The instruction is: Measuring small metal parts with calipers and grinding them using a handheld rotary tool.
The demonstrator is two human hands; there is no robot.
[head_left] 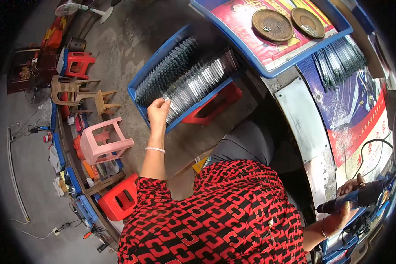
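In the blue crate [134, 81] stand two packed rows of slim metal strips [198, 81], silver along their length with dark ends. My left hand [157, 112] reaches to the near end of the silver row, thumb and fingers pinched on the end of a strip. Far to the right, my right hand [341, 218] is wrapped round a dark electric screwdriver [361, 196], whose narrow tip points left. That tool is held beside the workbench [301, 116], and part of its grip is hidden by the fingers.
A blue tray [268, 72] with two round brown dishes [273, 25] sits on the bench's far side. More metal strips [339, 61] lie fanned beside it. A red stool [215, 105] shows under the crate. Pink [102, 143] and red stools [119, 200] stand at left.
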